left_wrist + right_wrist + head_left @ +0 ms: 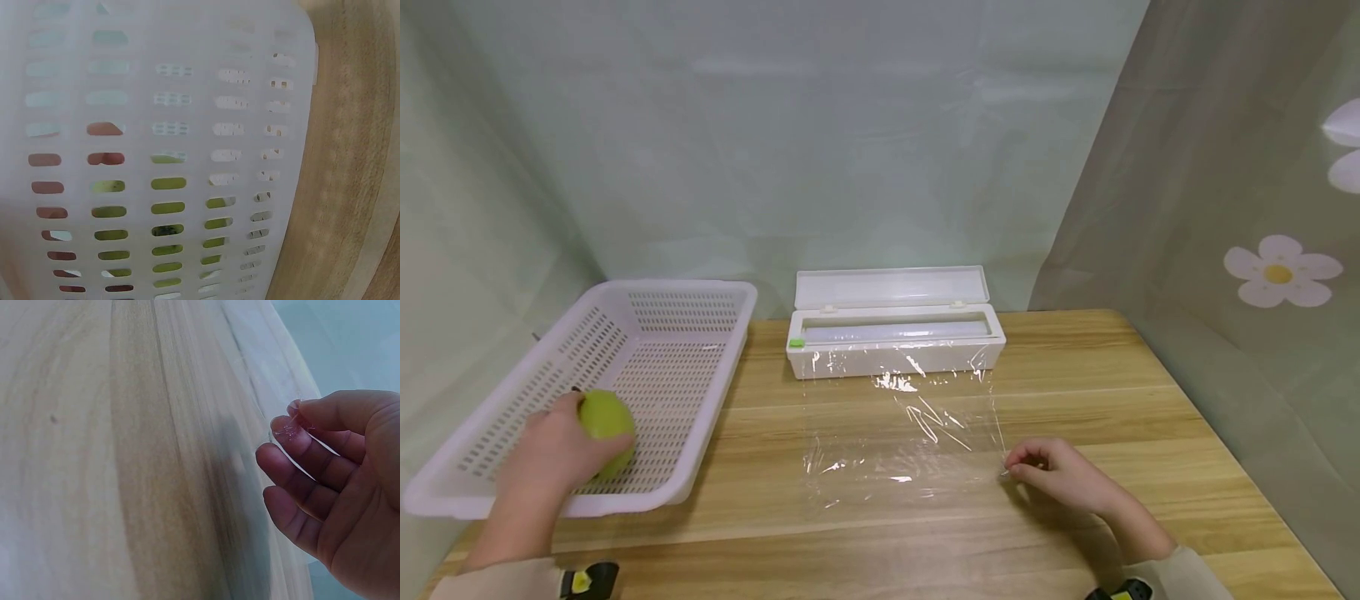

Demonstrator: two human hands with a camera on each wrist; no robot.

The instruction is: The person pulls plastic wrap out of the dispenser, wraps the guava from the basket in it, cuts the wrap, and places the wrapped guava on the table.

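Observation:
Inside the white plastic basket (718,417) at the left, my left hand (546,446) grips a green apple (606,417), fingers over its far side and thumb across its near side. Through the basket's slots the left wrist view shows parts of the apple (167,208) and the hand. My right hand (1063,475) pinches the near right corner of a clear sheet of cling film (902,442) between thumb and forefinger. In the right wrist view, crumpled film (289,430) shows at the fingertips of the right hand (350,475). The sheet stretches from the white dispenser box (895,360).
The dispenser's lid (891,287) stands raised at the back, and a film roll (895,332) lies inside. A green slider (797,342) sits at its left end. Pale curtains (865,167) hang behind and beside the wooden table (1150,433).

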